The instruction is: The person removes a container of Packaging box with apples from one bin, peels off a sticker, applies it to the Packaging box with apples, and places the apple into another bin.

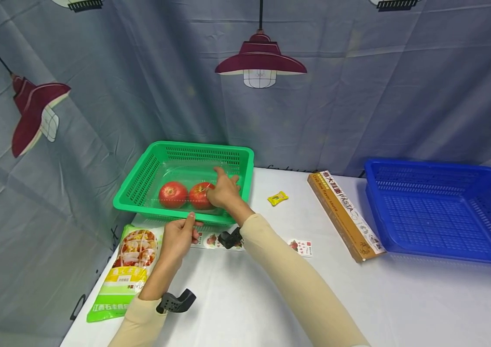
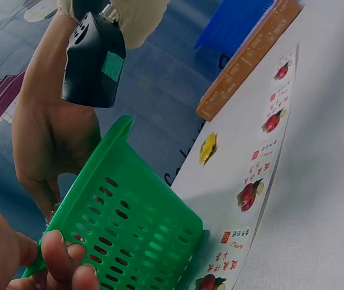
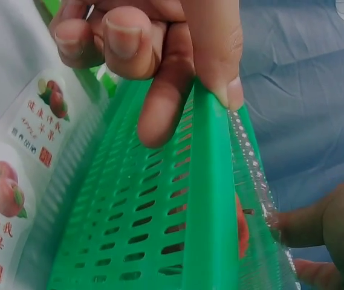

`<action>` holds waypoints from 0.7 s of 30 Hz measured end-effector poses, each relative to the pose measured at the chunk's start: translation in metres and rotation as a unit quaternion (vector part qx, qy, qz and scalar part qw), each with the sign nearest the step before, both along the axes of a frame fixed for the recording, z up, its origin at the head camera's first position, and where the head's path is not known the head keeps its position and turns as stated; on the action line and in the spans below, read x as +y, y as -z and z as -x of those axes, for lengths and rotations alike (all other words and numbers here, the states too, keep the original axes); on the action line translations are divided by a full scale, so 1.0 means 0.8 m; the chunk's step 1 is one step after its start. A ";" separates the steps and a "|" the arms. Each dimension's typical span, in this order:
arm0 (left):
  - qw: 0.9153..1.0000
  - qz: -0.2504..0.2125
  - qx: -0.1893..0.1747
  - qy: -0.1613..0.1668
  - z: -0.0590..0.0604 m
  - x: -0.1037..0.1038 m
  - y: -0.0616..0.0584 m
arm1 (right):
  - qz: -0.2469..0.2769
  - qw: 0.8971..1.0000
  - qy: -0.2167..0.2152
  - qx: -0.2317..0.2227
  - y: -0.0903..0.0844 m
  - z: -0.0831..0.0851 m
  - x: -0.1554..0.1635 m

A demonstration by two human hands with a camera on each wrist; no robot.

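1. The green slotted plastic basket [image 1: 164, 161] already holds a clear plastic tray [image 1: 184, 169] with two red apples [image 1: 186, 195].
2. The left hand [image 1: 179, 237] pinches the basket's near rim, fingers curled.
3. The right hand [image 1: 224, 189] reaches inside the basket, fingers apart on the tray, seemingly settling it.
4. Right of the basket, a printed paper strip [image 1: 302, 247] remains on the table [image 1: 402, 299].

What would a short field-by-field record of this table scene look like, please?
Left hand: grips the near rim of the green basket
Right hand: inside the basket, on the clear box; grip unclear
Clear box: holds two red fruits
Table, right side: pasta box, blue basket
Table, near side: food packet, sticker sheet, yellow sweet
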State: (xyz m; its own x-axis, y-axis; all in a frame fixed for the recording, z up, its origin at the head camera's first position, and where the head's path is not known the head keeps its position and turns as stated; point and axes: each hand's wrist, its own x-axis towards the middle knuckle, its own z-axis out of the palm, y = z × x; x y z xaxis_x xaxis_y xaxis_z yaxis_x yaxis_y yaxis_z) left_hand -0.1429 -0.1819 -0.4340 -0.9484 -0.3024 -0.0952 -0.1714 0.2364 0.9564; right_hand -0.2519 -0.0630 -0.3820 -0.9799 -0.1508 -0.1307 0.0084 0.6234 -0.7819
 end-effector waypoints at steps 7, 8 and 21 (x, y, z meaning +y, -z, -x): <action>1.000 -0.006 0.001 0.001 0.000 0.000 0.001 | 0.088 0.996 0.003 -0.008 0.001 -0.002 0.003; 1.000 -0.007 0.001 0.001 0.000 0.000 0.001 | 0.097 0.995 0.005 -0.005 0.001 -0.002 0.003; 1.000 -0.008 -0.002 0.002 0.001 0.000 0.000 | 0.141 0.990 0.024 0.009 -0.005 -0.004 0.009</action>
